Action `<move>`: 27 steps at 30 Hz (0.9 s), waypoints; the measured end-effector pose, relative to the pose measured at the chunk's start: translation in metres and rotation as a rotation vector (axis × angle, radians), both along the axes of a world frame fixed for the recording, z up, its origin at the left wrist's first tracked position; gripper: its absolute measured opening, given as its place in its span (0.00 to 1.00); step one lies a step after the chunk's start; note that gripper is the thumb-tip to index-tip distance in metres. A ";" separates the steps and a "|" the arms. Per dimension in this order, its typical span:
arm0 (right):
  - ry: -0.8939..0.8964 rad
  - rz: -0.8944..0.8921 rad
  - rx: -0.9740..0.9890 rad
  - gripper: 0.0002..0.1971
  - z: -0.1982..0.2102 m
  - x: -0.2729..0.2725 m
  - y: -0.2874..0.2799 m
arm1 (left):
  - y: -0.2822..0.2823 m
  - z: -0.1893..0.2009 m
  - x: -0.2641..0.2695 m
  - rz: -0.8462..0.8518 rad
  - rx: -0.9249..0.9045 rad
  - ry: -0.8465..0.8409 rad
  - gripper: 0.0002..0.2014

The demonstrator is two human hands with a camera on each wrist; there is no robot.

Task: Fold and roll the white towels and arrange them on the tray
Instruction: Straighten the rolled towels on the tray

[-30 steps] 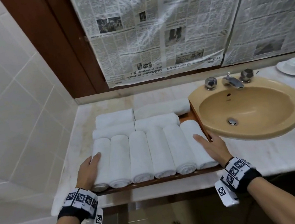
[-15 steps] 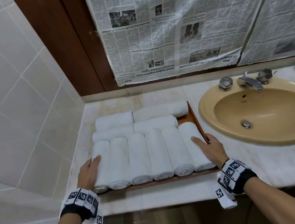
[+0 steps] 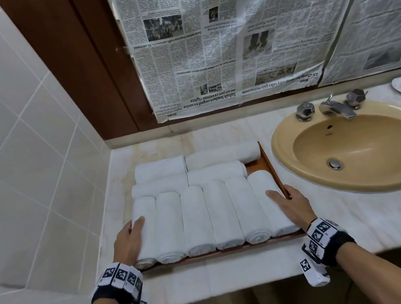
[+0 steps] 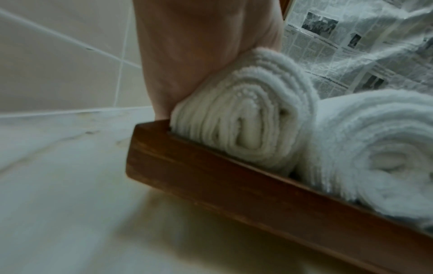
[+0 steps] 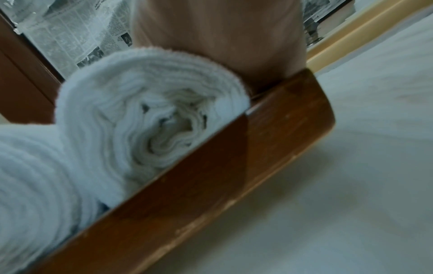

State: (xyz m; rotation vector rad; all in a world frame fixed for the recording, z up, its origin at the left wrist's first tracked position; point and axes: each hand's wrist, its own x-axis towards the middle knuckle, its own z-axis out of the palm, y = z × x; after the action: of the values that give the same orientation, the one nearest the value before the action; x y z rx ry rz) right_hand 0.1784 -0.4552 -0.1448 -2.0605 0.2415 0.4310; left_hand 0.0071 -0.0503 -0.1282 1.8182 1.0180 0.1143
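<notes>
Hands unmoved since earlier frames; only view shifted. Left hand (image 3: 129, 240) and right hand (image 3: 291, 203), fingers straight, flank outer rolled towels (image 3: 196, 219), squaring rows. Towels fill tray (image 3: 267, 161) on bench (image 3: 237, 275).

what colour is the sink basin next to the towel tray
The sink basin is mustard yellow, clearest in the head view.

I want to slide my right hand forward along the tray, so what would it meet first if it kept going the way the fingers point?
Probably nothing at once: the right hand points along the rightmost rolled towel, and bare tray lies past it.
</notes>
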 end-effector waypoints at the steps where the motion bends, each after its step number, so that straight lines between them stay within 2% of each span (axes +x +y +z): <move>1: 0.006 0.003 -0.017 0.53 -0.003 0.003 -0.001 | 0.000 0.001 0.002 -0.013 0.006 0.016 0.19; 4: 0.020 0.028 -0.081 0.54 -0.010 0.012 0.000 | 0.000 0.002 0.006 -0.030 0.022 0.047 0.23; 11: -0.002 0.029 -0.158 0.38 0.004 0.011 0.010 | -0.005 0.000 0.012 -0.068 0.083 0.132 0.26; 15: 0.013 0.048 -0.166 0.35 0.005 0.013 0.008 | -0.008 0.000 0.012 -0.088 0.127 0.151 0.33; 18: 0.005 0.090 -0.196 0.34 0.013 0.012 0.007 | -0.006 0.001 0.009 -0.117 0.156 0.156 0.31; 21: -0.175 0.141 -0.296 0.33 0.018 0.005 0.011 | -0.004 0.004 0.005 -0.152 0.143 0.133 0.24; 23: -0.248 0.194 -0.345 0.35 0.020 -0.002 0.017 | -0.004 0.006 0.004 -0.149 0.182 0.121 0.28; 25: -0.202 0.251 -0.406 0.37 0.019 -0.008 0.022 | -0.002 0.003 0.004 -0.144 0.229 0.154 0.36; 27: -0.149 0.235 -0.418 0.38 0.017 -0.008 0.023 | 0.000 -0.002 0.005 -0.140 0.226 0.206 0.46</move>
State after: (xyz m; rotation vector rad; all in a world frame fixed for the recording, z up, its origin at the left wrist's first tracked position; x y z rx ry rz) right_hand 0.1708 -0.4318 -0.1282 -2.5334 -0.0048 0.3902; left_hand 0.0123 -0.0506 -0.1306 2.1358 1.0492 -0.0462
